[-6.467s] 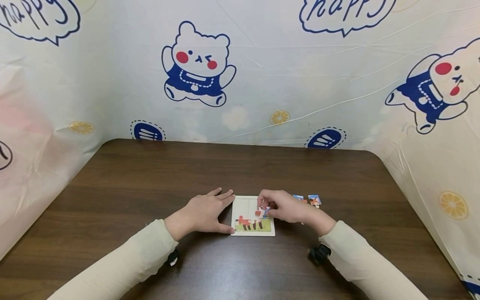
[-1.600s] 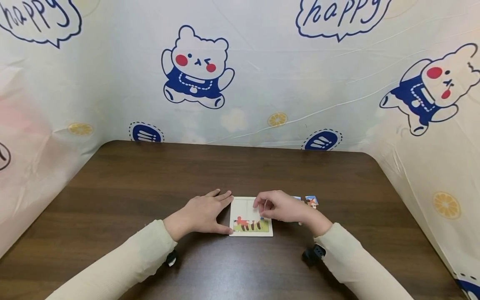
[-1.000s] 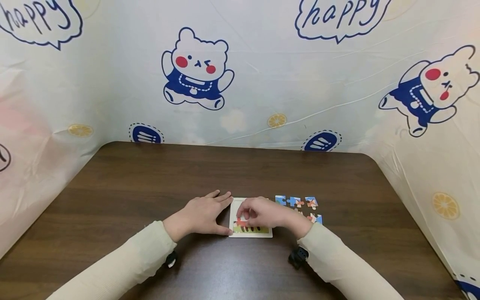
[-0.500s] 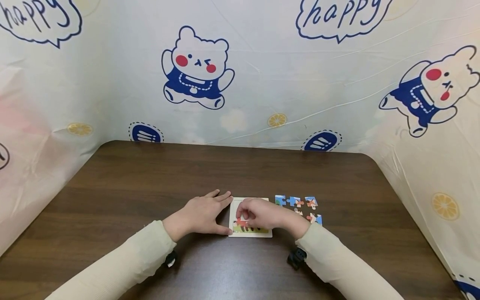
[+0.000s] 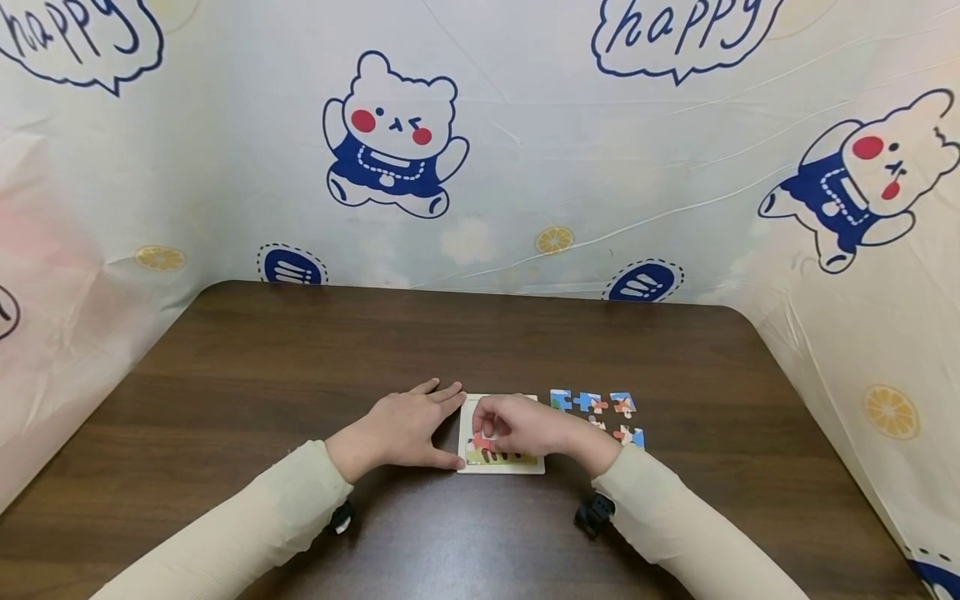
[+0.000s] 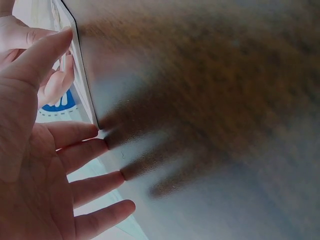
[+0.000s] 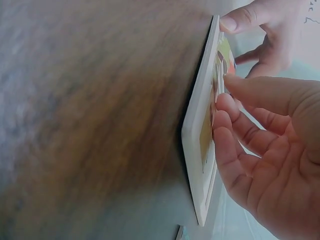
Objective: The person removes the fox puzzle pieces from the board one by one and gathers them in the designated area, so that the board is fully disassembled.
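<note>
A shallow white puzzle tray (image 5: 504,469) lies flat on the table, with a green grass strip and brown striped legs filling its lower part. My left hand (image 5: 405,427) spreads its fingers beside it, thumb and fingertips touching the tray's left edge. Over the tray, my right hand (image 5: 525,425) pinches a red puzzle piece (image 5: 482,442) at the left, just above the grass strip. The right wrist view has the thumb and curled fingertips (image 7: 227,102) close over the tray surface. Fingers hide most of the piece, and the hand covers the tray's middle.
Several loose puzzle pieces lie right of the tray, among them a blue-green one (image 5: 560,400), a blue one (image 5: 588,403), and one with an orange figure (image 5: 622,405). The brown table (image 5: 360,333) meets a printed cloth backdrop (image 5: 510,167) behind.
My right hand has moved from the tray's right side to its left, onto the red piece, uncovering the loose pieces. Over the last half second the red piece shifts slightly. The left hand stays put.
</note>
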`<act>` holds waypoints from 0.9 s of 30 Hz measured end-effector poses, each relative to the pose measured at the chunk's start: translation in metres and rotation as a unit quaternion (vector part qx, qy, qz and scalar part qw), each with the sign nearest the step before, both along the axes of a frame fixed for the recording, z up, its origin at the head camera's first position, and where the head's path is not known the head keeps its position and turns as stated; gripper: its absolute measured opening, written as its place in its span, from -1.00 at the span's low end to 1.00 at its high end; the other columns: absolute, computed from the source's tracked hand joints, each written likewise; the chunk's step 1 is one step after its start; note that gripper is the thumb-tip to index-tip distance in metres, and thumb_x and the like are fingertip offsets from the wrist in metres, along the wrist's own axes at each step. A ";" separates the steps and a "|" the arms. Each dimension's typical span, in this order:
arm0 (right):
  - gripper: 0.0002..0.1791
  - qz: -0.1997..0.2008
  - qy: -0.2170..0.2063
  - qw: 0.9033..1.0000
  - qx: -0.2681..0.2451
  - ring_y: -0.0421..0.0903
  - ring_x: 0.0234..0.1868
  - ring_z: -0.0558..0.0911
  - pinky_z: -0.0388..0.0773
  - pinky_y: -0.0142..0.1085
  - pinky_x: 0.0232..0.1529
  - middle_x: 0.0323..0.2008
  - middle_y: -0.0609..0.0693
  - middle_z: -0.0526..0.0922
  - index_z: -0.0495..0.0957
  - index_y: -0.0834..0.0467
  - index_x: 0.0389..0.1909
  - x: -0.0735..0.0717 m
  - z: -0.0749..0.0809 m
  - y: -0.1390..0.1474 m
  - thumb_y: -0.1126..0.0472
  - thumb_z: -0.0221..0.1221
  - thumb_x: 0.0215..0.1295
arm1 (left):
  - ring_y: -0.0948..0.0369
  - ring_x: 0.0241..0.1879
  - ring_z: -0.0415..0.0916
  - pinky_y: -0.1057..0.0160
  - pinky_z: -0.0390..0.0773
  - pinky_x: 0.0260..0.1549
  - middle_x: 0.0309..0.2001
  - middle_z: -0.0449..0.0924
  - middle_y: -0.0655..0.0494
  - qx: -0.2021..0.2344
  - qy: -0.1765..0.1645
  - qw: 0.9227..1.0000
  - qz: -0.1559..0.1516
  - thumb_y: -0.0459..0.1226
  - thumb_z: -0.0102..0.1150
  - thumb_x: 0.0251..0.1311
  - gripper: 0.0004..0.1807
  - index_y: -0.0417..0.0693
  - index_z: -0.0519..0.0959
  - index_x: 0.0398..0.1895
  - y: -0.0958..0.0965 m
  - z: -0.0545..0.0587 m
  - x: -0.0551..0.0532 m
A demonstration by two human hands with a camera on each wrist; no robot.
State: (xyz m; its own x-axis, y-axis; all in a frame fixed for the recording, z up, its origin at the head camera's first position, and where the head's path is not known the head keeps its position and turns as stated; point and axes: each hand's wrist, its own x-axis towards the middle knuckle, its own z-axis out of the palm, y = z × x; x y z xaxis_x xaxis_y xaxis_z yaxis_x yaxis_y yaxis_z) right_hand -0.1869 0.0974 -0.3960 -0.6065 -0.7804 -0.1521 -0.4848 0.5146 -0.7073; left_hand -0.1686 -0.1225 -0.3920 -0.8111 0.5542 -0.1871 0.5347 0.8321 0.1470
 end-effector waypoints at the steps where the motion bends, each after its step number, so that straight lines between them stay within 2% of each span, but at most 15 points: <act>1: -0.77 -0.001 -0.003 1.000 -0.002 -0.25 -0.42 0.40 0.37 -0.45 -0.36 -0.34 0.04 0.55 0.52 0.18 -0.17 0.000 0.000 0.000 0.52 0.13 0.23 | -0.11 0.48 0.19 -0.23 0.52 0.08 0.51 0.23 0.07 0.000 0.000 1.000 0.000 0.36 0.29 -0.02 0.06 -0.03 0.31 0.48 0.000 0.000 0.000; 7: -0.82 -0.006 -0.017 1.000 -0.019 -0.25 -0.38 0.47 0.46 -0.45 -0.30 -0.35 -0.04 0.56 0.53 0.20 -0.15 0.001 0.002 0.001 0.48 0.15 0.30 | -0.10 0.49 0.18 -0.23 0.52 0.08 0.52 0.23 0.07 -0.002 0.000 1.000 0.003 0.36 0.29 -0.02 0.06 -0.02 0.31 0.48 0.000 -0.001 0.000; 14: -0.86 -0.005 -0.026 0.999 -0.036 -0.28 -0.41 0.49 0.50 -0.44 -0.28 -0.41 -0.04 0.59 0.52 0.22 -0.16 0.000 0.002 0.001 0.46 0.15 0.33 | -0.10 0.49 0.18 -0.19 0.54 0.07 0.52 0.23 0.08 -0.003 0.000 1.000 0.004 0.36 0.28 -0.02 0.06 -0.02 0.30 0.48 -0.001 -0.002 0.000; 27: -0.86 -0.019 -0.035 0.998 -0.054 -0.28 -0.35 0.53 0.53 -0.42 -0.18 -0.38 0.00 0.63 0.52 0.22 -0.15 0.001 0.005 0.005 0.46 0.15 0.33 | -0.11 0.49 0.19 -0.18 0.53 0.10 0.51 0.24 0.07 -0.006 0.001 1.000 0.003 0.35 0.29 -0.02 0.06 -0.03 0.30 0.48 0.000 -0.002 -0.001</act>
State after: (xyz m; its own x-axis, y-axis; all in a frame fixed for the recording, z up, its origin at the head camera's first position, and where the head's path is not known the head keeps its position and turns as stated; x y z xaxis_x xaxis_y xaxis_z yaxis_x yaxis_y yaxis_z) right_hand -0.1859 0.1021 -0.3905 -0.6275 -0.7706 -0.1116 -0.4141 0.4516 -0.7903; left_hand -0.1693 -0.1228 -0.3943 -0.8152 0.5465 -0.1921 0.5295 0.8374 0.1356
